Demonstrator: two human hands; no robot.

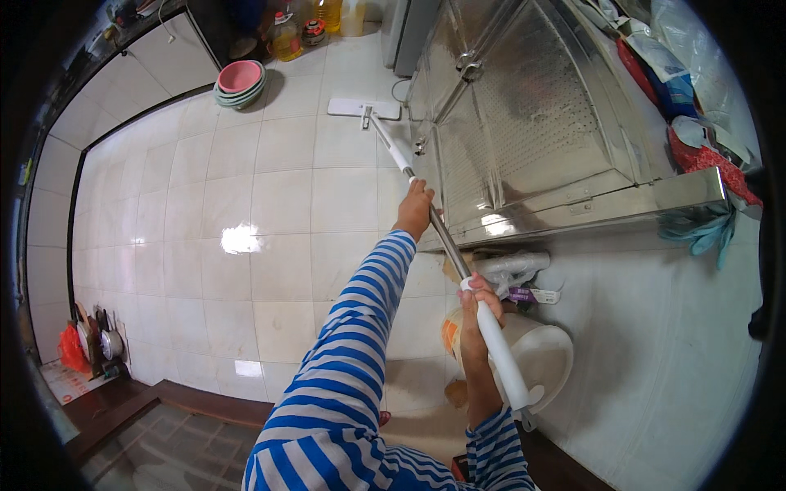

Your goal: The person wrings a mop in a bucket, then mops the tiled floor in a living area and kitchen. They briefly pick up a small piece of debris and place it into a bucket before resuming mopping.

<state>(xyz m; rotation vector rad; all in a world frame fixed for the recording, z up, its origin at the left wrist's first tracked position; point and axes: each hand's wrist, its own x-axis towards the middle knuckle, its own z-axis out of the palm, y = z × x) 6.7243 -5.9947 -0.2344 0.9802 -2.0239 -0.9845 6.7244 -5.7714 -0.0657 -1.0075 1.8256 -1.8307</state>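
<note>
Both hands hold a flat mop with a steel pole (446, 237) slanting from the lower right to the far middle. My left hand (416, 209), at the end of an outstretched arm, is closed round the upper pole near a white sleeve. Closer to me, my right hand (476, 315) wraps round the pole where the white handle grip (505, 360) begins. The mop's white rectangular head (340, 106) lies flat on the pale floor tiles (282, 200), near the foot of a steel cabinet (524, 106).
Stacked basins, the top one pink (240, 76), stand at the far left, with oil bottles (286, 41) behind. Right of me are a whitish bucket (547, 352) and a plastic-wrapped roll (512, 266). A blue-green glove (706, 231) hangs off the cabinet. Pans (111, 342) stand at the left wall.
</note>
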